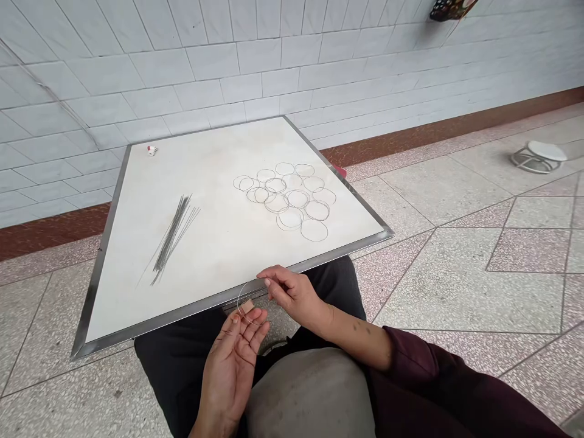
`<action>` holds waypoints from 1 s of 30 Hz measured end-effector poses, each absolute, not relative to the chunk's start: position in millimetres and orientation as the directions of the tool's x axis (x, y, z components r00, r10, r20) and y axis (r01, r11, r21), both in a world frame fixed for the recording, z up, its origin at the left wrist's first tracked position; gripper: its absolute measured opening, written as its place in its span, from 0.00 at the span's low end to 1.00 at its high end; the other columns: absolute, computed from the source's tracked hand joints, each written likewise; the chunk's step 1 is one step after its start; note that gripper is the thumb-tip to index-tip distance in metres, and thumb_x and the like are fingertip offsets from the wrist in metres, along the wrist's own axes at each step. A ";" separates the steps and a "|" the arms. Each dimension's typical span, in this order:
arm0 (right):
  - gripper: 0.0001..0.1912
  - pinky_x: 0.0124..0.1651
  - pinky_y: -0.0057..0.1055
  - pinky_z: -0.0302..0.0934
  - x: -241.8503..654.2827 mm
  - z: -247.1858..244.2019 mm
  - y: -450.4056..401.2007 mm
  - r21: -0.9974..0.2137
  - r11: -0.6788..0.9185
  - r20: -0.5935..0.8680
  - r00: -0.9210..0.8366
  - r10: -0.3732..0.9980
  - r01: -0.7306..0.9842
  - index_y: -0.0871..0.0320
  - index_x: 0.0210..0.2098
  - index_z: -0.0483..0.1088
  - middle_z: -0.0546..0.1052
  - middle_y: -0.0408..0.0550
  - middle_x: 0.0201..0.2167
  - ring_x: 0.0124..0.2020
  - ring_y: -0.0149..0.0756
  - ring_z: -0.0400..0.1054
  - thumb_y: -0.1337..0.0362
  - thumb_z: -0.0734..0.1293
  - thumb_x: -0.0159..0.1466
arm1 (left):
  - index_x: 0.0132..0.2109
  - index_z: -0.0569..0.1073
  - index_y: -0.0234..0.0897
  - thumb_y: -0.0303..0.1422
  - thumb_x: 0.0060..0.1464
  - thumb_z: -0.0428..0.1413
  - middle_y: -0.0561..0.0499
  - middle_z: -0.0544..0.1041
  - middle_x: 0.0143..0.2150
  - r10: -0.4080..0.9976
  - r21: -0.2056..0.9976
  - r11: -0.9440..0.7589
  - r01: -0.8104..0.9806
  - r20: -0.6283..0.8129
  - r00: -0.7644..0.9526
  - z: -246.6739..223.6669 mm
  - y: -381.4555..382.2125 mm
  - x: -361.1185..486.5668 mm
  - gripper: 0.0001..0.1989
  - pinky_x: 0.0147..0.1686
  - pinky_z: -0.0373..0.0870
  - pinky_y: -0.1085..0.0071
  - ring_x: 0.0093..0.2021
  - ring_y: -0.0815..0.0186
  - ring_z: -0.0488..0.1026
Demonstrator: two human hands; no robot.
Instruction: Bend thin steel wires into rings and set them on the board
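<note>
Left hand, right hand pinch curved wire beside table's near edge; slack pinch might let it spring loose.

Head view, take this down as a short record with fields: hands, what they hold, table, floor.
Left hand: palm up, curved wire at its thumb and fingers
Right hand: pinching the same wire's upper end
Table: straight wires on the left, overlapping wire rings on the right
Far left corner: small red-and-white item
Floor: stool, far right
</note>
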State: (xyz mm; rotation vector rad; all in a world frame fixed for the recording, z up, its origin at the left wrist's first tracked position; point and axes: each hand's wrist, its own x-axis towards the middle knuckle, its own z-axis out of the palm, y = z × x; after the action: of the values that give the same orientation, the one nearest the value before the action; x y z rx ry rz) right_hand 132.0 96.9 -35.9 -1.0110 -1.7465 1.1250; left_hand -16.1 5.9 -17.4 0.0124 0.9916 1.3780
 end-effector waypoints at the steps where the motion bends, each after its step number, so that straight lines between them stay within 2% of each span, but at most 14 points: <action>1: 0.12 0.33 0.25 0.64 132.4 -35.7 97.1 -0.938 0.284 0.201 -0.357 0.912 0.197 0.56 0.47 0.72 0.73 0.41 0.24 0.26 0.28 0.69 0.63 0.61 0.68 | 0.43 0.80 0.32 0.27 0.59 0.57 0.41 0.82 0.42 0.810 0.545 0.259 -0.797 -0.572 -0.128 -17.1 6.3 -16.1 0.08 0.50 0.75 0.62 0.47 0.58 0.79; 7: 0.11 0.31 0.25 0.61 133.8 -36.9 98.3 -0.944 0.258 0.173 -0.358 0.918 0.205 0.56 0.47 0.72 0.73 0.41 0.24 0.25 0.28 0.67 0.61 0.62 0.68 | 0.47 0.80 0.34 0.23 0.50 0.64 0.43 0.82 0.44 0.801 0.622 0.302 -0.723 -0.577 -0.163 -16.0 7.7 -18.1 0.15 0.50 0.73 0.66 0.48 0.60 0.78; 13: 0.12 0.31 0.26 0.61 138.2 -38.1 102.1 -0.963 0.215 0.124 -0.446 0.886 0.160 0.57 0.48 0.71 0.72 0.41 0.25 0.25 0.28 0.66 0.59 0.62 0.69 | 0.53 0.77 0.38 0.31 0.50 0.66 0.45 0.82 0.46 0.841 0.730 0.358 -0.582 -0.523 -0.140 -19.5 6.7 -30.9 0.21 0.37 0.71 0.74 0.37 0.68 0.77; 17: 0.15 0.31 0.25 0.62 140.1 -36.3 103.5 -0.988 0.147 0.091 -0.586 0.805 0.048 0.57 0.52 0.69 0.74 0.42 0.28 0.27 0.28 0.67 0.58 0.61 0.70 | 0.58 0.72 0.38 0.33 0.52 0.65 0.43 0.82 0.45 0.845 0.756 0.446 -0.479 -0.532 -0.052 -16.4 6.6 -38.7 0.27 0.36 0.68 0.72 0.33 0.68 0.75; 22: 0.12 0.30 0.24 0.62 136.8 -38.1 101.1 -0.988 0.156 0.120 -0.656 0.745 -0.004 0.58 0.44 0.74 0.74 0.43 0.28 0.28 0.28 0.68 0.58 0.65 0.67 | 0.60 0.70 0.39 0.35 0.53 0.64 0.44 0.83 0.46 0.843 0.763 0.482 -0.431 -0.538 -0.011 -11.5 6.9 -42.4 0.28 0.37 0.66 0.69 0.33 0.67 0.74; 24: 0.11 0.31 0.24 0.62 135.1 -38.7 99.8 -0.985 0.172 0.128 -0.659 0.741 0.003 0.58 0.42 0.75 0.74 0.43 0.28 0.28 0.28 0.68 0.58 0.65 0.67 | 0.60 0.70 0.40 0.36 0.54 0.63 0.44 0.82 0.48 0.849 0.765 0.463 -0.449 -0.527 -0.023 -11.1 7.0 -42.8 0.27 0.39 0.66 0.68 0.36 0.66 0.75; 26: 0.10 0.30 0.24 0.61 133.6 -38.8 98.9 -0.986 0.168 0.120 -0.643 0.757 0.015 0.58 0.40 0.75 0.73 0.42 0.27 0.26 0.27 0.66 0.60 0.65 0.67 | 0.60 0.70 0.40 0.37 0.56 0.62 0.43 0.81 0.50 0.855 0.759 0.441 -0.479 -0.517 -0.033 -11.8 7.0 -42.8 0.25 0.44 0.66 0.67 0.44 0.62 0.76; 28: 0.09 0.28 0.23 0.60 132.4 -39.0 98.5 -0.991 0.134 0.091 -0.610 0.787 0.025 0.58 0.40 0.74 0.72 0.41 0.25 0.24 0.26 0.65 0.60 0.65 0.66 | 0.59 0.71 0.40 0.38 0.57 0.61 0.42 0.80 0.52 0.856 0.742 0.430 -0.514 -0.516 -0.029 -13.7 6.6 -41.9 0.24 0.50 0.65 0.64 0.53 0.57 0.74; 30: 0.09 0.27 0.22 0.59 131.6 -39.1 98.5 -0.996 0.082 0.050 -0.579 0.814 0.029 0.58 0.40 0.74 0.70 0.40 0.23 0.23 0.25 0.63 0.60 0.65 0.66 | 0.58 0.73 0.40 0.39 0.56 0.61 0.41 0.80 0.53 0.854 0.716 0.436 -0.545 -0.520 0.000 -16.6 5.8 -40.0 0.23 0.54 0.63 0.60 0.56 0.54 0.72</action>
State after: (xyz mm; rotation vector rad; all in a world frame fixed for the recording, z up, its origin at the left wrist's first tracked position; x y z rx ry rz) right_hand 131.6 98.5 -39.1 -0.8381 -1.7217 1.5627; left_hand -40.0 5.8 -16.6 0.3508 1.1020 1.1345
